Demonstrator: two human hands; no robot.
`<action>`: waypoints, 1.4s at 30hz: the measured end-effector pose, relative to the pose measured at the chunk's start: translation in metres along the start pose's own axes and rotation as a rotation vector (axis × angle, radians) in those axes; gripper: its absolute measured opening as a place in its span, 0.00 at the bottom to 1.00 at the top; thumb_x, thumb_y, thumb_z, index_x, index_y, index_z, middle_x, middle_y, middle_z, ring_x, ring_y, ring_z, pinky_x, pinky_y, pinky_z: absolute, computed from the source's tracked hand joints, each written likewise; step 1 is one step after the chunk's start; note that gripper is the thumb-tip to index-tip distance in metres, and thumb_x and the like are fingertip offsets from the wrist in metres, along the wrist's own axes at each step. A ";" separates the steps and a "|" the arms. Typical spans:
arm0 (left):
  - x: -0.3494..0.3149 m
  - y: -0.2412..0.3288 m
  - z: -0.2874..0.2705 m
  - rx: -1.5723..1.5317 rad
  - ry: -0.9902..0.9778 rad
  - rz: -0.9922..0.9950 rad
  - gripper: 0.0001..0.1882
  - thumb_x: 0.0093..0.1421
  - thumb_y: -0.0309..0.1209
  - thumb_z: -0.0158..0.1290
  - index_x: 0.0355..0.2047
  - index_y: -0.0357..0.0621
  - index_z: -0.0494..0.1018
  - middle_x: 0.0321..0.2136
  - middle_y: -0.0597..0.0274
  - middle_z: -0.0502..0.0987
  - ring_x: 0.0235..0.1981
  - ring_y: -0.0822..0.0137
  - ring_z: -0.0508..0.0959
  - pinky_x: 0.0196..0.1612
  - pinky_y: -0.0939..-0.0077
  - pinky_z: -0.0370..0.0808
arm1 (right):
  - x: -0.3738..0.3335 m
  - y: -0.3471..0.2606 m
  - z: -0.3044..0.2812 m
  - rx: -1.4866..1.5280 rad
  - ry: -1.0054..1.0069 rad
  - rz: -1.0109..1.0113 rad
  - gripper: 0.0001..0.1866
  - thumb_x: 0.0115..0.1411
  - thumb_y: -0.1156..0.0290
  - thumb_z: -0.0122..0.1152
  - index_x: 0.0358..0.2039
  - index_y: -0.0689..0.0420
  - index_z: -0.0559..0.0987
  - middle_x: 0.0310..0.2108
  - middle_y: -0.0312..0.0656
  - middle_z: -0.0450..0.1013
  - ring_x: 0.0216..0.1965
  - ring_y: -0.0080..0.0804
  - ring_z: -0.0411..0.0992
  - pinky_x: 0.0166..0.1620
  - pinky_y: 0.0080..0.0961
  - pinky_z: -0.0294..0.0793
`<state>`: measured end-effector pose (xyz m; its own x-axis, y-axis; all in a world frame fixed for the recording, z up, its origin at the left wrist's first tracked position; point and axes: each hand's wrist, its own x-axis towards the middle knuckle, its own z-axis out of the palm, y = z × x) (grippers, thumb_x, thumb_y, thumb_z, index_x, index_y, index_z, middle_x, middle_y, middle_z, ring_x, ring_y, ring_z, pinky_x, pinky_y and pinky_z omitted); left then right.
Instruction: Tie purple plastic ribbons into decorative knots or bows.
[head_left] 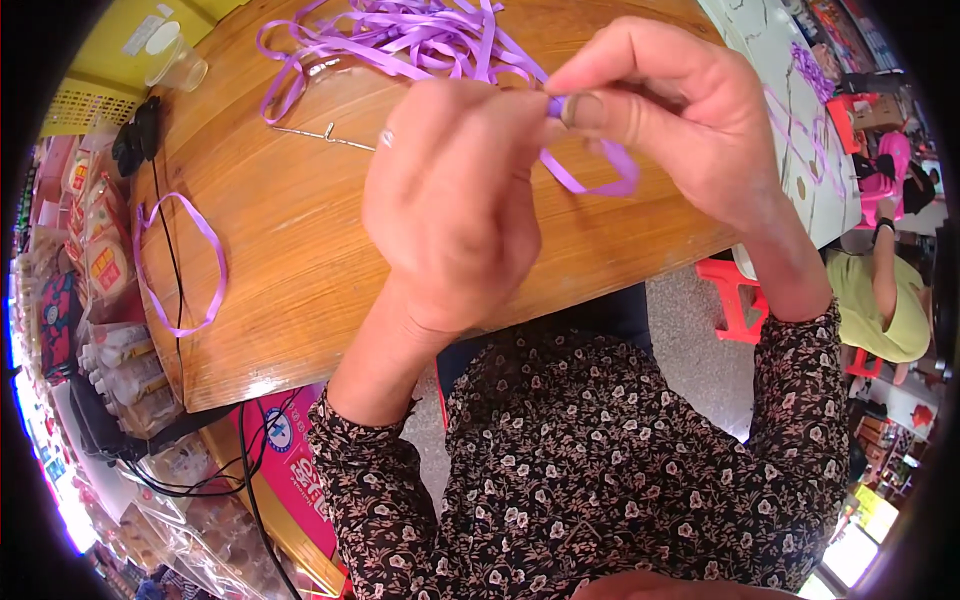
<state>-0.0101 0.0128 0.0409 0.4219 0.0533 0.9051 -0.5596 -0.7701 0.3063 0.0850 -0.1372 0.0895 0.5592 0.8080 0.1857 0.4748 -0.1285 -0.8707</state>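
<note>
Purple ribbon (627, 172) (flat, looped) in tightly pinched right hand (695, 120); left hand (450, 190) curled, grip unclear.

Our left hand (455, 190) raised before our chest, back of hand toward us, fingers (430, 110) curled under, fingertips hidden from view. Left wrist (428, 308) nearly straight; left forearm (380, 365) slanting forward and rightward. Our right hand (685, 110) just beside left: thumb (605, 115) and index finger (610, 55) drawn together in pinch, tips pointing left. Right wrist (765, 210) bent inward; right forearm (795, 265) angling forward and leftward, bare near wrist, as is our left.
</note>
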 end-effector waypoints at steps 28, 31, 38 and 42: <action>0.000 0.000 0.005 -0.572 -0.064 -0.600 0.06 0.53 0.18 0.55 0.32 0.37 0.75 0.25 0.65 0.71 0.23 0.77 0.66 0.26 0.85 0.63 | -0.006 0.005 -0.002 -0.573 0.215 -0.639 0.15 0.45 0.81 0.65 0.37 0.67 0.77 0.29 0.45 0.72 0.28 0.33 0.71 0.28 0.21 0.70; -0.001 -0.001 0.006 -0.507 -0.061 -0.492 0.06 0.52 0.18 0.56 0.31 0.36 0.75 0.25 0.63 0.72 0.23 0.75 0.68 0.25 0.84 0.65 | -0.007 0.001 -0.003 -0.570 0.196 -0.656 0.14 0.45 0.81 0.65 0.36 0.67 0.77 0.29 0.45 0.71 0.26 0.33 0.70 0.26 0.21 0.69; -0.004 0.007 0.005 -0.302 -0.028 -0.288 0.06 0.50 0.18 0.57 0.31 0.35 0.75 0.25 0.59 0.73 0.25 0.70 0.71 0.27 0.82 0.68 | -0.012 -0.001 -0.003 -0.519 0.146 -0.657 0.10 0.48 0.81 0.63 0.33 0.67 0.76 0.24 0.44 0.70 0.21 0.30 0.67 0.23 0.20 0.65; -0.007 0.010 0.007 -0.325 0.026 -0.314 0.06 0.51 0.18 0.57 0.31 0.34 0.76 0.27 0.59 0.73 0.27 0.71 0.71 0.28 0.83 0.67 | -0.014 -0.007 0.001 -0.507 0.123 -0.580 0.08 0.50 0.81 0.62 0.31 0.66 0.75 0.22 0.43 0.69 0.20 0.28 0.65 0.22 0.20 0.63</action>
<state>-0.0141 0.0001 0.0353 0.5915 0.2716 0.7592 -0.6039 -0.4747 0.6403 0.0730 -0.1469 0.0923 0.1839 0.7605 0.6228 0.9506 0.0237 -0.3096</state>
